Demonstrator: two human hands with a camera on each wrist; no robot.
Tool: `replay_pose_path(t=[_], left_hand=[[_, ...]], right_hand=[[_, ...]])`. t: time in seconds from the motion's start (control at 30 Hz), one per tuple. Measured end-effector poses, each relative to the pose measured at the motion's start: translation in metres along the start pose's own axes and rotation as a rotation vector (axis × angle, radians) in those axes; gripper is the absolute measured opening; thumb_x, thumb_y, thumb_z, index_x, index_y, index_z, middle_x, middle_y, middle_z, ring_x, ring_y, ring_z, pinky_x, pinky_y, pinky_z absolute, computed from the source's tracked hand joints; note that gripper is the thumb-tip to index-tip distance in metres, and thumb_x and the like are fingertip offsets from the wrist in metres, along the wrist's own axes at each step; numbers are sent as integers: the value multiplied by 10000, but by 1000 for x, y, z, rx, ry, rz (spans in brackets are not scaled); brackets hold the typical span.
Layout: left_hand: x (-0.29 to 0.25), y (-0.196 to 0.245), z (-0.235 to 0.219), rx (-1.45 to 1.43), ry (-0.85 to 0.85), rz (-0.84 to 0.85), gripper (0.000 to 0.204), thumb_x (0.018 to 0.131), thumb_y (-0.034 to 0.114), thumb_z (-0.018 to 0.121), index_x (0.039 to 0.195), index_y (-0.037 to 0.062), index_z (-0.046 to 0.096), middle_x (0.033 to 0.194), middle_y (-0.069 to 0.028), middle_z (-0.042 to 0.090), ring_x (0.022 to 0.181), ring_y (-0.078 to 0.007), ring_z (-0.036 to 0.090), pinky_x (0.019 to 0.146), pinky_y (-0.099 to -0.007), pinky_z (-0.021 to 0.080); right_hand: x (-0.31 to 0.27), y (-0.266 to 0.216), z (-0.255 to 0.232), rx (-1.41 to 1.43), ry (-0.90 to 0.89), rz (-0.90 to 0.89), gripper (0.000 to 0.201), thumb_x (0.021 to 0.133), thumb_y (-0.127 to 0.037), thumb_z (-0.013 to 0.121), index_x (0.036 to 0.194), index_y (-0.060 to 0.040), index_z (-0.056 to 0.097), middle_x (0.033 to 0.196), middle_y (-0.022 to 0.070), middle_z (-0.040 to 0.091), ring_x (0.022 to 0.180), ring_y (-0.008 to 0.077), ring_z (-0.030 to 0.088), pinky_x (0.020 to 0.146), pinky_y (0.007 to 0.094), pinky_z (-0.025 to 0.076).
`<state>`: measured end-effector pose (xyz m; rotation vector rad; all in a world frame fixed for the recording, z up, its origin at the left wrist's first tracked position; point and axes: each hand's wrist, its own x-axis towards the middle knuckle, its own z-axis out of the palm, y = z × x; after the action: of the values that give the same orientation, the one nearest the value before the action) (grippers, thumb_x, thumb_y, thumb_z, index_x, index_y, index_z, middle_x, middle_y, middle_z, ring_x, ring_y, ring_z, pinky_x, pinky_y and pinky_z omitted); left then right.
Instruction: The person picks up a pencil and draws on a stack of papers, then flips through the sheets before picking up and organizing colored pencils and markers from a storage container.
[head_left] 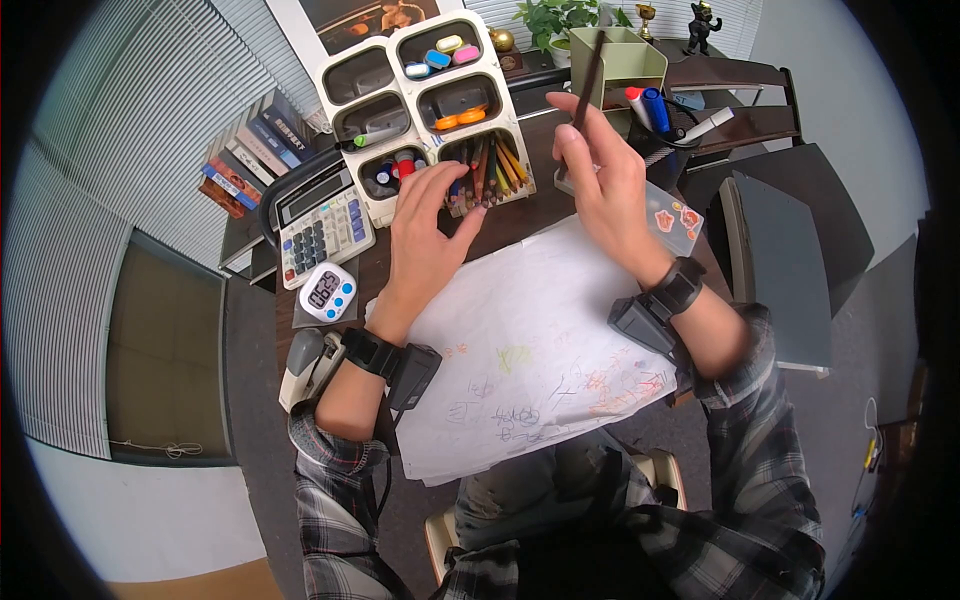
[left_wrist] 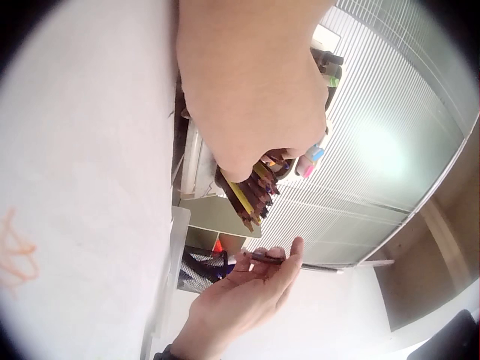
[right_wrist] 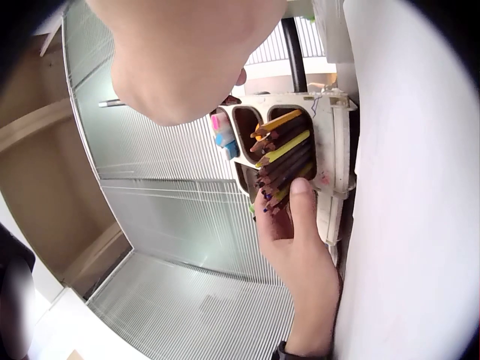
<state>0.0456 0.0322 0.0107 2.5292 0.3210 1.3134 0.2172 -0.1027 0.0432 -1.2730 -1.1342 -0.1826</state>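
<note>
Dark pencil (head_left: 591, 75): is pointing upward at one o'clock in the head view, in the right hand and clear of the organiser; no lettering is showing readably on it.
Right hand (head_left: 610, 190): is pinching that pencil between thumb and fingers, raised above the table (head_left: 520, 222) with the wrist bent.
Coloured pencils (right_wrist: 286, 148): are leaning together at twelve o'clock, in the organiser's near right compartment.
Left hand (head_left: 428, 225): is reaching in from eleven o'clock, thumb and fingers parted and loosely bent beside the coloured pencils, closing on none.
Organiser (head_left: 408, 90): is holding erasers, orange items and markers in other compartments.
Calculator (head_left: 325, 235): is lying at ten o'clock, its key markings too small to read.
Timer (head_left: 328, 292): is showing large digits at nine o'clock, not surely readable.
Paper (head_left: 560, 270): is spreading towards six o'clock, bearing orange, green and dark scribbles, some resembling written characters.
Books (head_left: 262, 145): are standing beyond the calculator at ten o'clock, their spine lettering illegible.
Clear case (head_left: 660, 190): is bearing red stickers at two o'clock.
</note>
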Motion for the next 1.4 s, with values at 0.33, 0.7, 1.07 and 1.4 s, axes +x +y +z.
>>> replay_pose_path(t=[0.33,0.7,1.07,1.4], left_hand=[[0,-2,2,20,-2,-10,489,764,53,770,1228,44,616,1221,-152,641,1155,-327,585,996,-395,464],[-2,-4,2,98,3,-48,532,754,29,730,1265,47,585,1231,-179,612,1178,-357,551,1014,-416,444],[-2,-3,2,61,35,-71,482,744,14,730,1211,59,619,1197,-157,627,1131,-342,581,989,-403,459],[-1,-1,1,13,47,-5,396,746,3,720,1133,54,654,1115,-139,646,1068,-323,606,947,-387,478]], right_hand=[[-3,-5,-4,48,-247,146,284,961,-115,624,1240,-62,629,616,26,559,523,103,528,535,273,452],[-8,0,-3,-19,-237,-69,130,981,-116,592,1000,-17,674,742,69,654,599,120,568,571,246,459],[-9,-3,0,30,-267,28,154,994,-130,581,993,0,664,812,136,656,597,203,574,586,302,479],[-10,-1,5,-30,-315,-37,205,900,-81,667,1097,-33,636,848,109,619,663,219,580,613,323,486]])
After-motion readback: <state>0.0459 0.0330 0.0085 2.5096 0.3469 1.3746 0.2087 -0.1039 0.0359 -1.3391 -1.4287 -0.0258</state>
